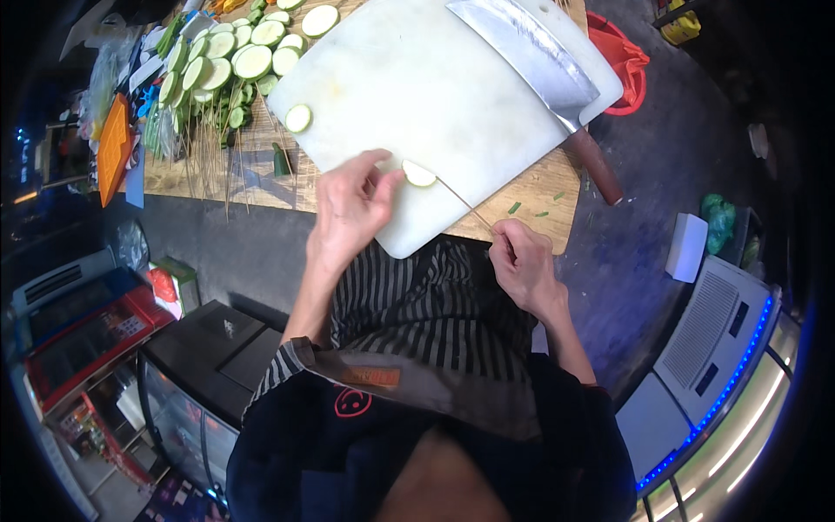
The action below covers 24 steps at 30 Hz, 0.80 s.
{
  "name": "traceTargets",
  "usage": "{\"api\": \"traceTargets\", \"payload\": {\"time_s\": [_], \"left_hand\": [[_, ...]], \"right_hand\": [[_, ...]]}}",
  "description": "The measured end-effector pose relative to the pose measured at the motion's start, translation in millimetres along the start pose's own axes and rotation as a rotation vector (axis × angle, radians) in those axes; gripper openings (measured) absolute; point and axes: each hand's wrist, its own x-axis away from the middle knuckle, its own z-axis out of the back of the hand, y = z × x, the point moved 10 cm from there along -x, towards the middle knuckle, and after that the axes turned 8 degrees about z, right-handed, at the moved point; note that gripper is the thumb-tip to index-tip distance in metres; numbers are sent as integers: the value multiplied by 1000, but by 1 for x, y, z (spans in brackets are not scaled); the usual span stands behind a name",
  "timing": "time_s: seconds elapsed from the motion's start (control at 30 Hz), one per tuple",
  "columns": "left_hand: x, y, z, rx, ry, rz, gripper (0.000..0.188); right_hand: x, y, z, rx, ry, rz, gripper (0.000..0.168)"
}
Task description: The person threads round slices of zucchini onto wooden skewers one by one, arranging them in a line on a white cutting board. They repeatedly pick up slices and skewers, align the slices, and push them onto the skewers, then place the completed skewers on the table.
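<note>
My right hand (525,264) is closed around the lower end of a thin wooden skewer (462,199), below the near right edge of the white cutting board (404,85). On the skewer's far tip sits a pale zucchini slice (418,173) with a green rim, half-round as seen from here. My left hand (352,199) hovers over the board's near left edge, thumb and fingers apart. Its thumb tip is right beside the slice; whether they touch, I cannot tell. One round zucchini slice (299,119) lies at the board's left edge. A broad-bladed kitchen knife (538,62) rests across the right side.
Skewered zucchini slices (253,62) are heaped left of the board, their bare sticks (209,153) jutting over the wooden table edge (300,196). A green vegetable end (280,160) lies nearby. The knife's brown handle (597,166) overhangs on the right, near a red-lined bin (626,72).
</note>
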Motion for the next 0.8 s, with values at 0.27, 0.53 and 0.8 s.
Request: {"api": "traceTargets", "payload": {"time_s": [0.27, 0.53, 0.8], "left_hand": [[5, 49, -15, -105, -153, -388, 31], [20, 32, -25, 10, -47, -137, 33], [21, 31, -30, -80, -33, -154, 31]], "right_hand": [[9, 2, -11, 69, 59, 103, 17], [22, 4, -28, -219, 9, 136, 45], [21, -2, -18, -48, 202, 244, 50]]}}
